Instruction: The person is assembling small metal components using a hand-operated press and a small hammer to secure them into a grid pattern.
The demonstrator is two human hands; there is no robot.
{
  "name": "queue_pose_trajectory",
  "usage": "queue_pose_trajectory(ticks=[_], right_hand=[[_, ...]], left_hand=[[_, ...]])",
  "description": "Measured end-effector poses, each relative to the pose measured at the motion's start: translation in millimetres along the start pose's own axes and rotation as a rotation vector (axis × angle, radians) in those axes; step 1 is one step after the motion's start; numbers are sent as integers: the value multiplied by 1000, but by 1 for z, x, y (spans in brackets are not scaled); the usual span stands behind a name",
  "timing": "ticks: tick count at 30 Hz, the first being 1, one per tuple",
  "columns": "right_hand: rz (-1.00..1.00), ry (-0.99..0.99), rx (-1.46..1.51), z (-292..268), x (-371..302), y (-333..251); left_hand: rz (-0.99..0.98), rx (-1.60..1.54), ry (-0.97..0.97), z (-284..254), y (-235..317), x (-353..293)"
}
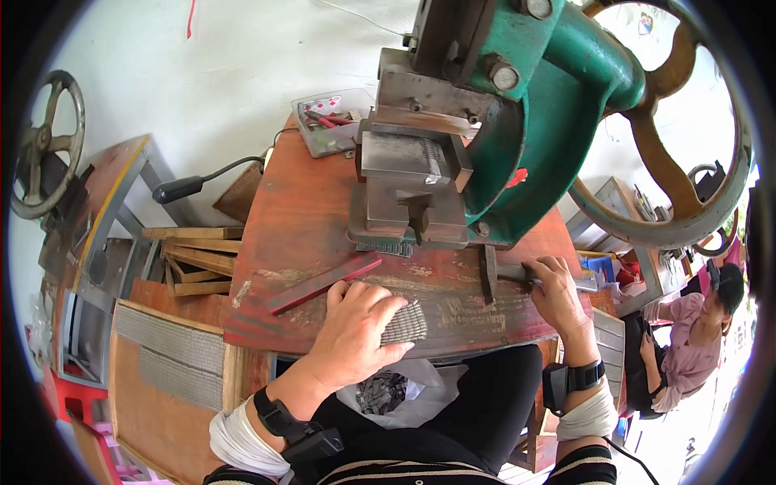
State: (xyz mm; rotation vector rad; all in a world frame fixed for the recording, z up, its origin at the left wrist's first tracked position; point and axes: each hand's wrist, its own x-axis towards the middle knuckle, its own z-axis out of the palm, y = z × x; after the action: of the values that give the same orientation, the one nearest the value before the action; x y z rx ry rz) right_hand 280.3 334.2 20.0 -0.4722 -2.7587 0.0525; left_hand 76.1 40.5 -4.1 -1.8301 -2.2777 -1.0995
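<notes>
My left hand (360,327) is closed round a block of small metal pieces (404,323) packed in a grid, at the table's front edge. My right hand (556,291) grips the handle of a hammer (489,275), whose dark head rests on the worn tabletop. Beyond my left hand lies a long bar with red edges (323,283). Behind both hands stands a green hand press (558,137), with a steel fixture (404,153) on its bed. A short row of small metal pieces (385,248) sits at the front foot of the fixture.
The press's large handwheel (683,230) reaches out on the right. A plastic box (331,137) of tools sits at the back left. Left of the table is a wooden tray (129,404) with rows of metal pieces. Below hangs a white bag (428,392) of metal bits. Another person (687,347) sits far right.
</notes>
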Motion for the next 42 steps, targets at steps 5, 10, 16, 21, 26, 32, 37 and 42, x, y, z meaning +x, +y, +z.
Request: queue_pose_trajectory(ticks=[5,10,16,21,26,32,37,42], right_hand=[[-119,-8,22,-16,5,-12],[-128,-196,277,-55,9,-74],[-323,-170,178,-68,27,-140],[-353,-203,12,-52,26,-146],[-327,-131,-9,-54,21,-158],[-257,-69,-32,-56,19,-170],[-206,-158,-88,-54,15,-172],[-206,-128,-87,-50,16,-171]], left_hand=[[-67,22,6,1,7,-2],[-116,25,-12,1,7,-2],[-125,16,26,3,6,-1],[-123,-13,43,3,7,0],[-131,19,56,6,5,-2],[-141,33,53,6,6,-2],[-126,20,56,5,6,-1],[-126,12,62,5,6,-1]])
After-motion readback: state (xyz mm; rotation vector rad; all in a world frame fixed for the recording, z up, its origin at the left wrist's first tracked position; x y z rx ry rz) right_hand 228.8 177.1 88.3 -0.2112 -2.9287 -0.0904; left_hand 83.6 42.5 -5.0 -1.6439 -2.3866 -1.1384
